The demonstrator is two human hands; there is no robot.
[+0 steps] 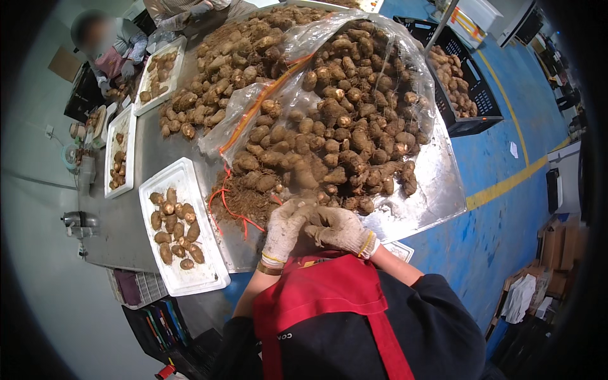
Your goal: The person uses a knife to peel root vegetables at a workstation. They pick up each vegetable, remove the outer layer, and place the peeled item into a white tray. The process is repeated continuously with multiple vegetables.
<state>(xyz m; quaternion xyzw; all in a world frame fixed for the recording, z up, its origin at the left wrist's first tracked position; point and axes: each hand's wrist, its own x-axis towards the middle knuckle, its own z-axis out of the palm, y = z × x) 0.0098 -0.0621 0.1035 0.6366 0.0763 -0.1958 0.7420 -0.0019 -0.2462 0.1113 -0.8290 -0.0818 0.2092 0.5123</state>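
My left hand (286, 230) and my right hand (343, 231), both in soiled white knit gloves, are close together at the near edge of the metal table (156, 130). Their fingers curl toward each other. Whether a tuber sits between them is hidden by the gloves and blur. Just beyond lies a large heap of brown, hairy taro corms (332, 137), partly on a clear plastic bag (413, 61) with an orange-yellow edge. Loose root fibre (244, 199) and red string (228, 209) lie left of my hands. Further left, a white foam tray (209, 266) holds several trimmed corms (175, 228).
Two more foam trays (110, 183) (176, 52) with corms line the table's left side. A person (111, 52) works at the far left, and another person's sleeve (173, 16) shows at the back. A black crate (475, 121) of corms stands right of the table, beside a metal pole (441, 26).
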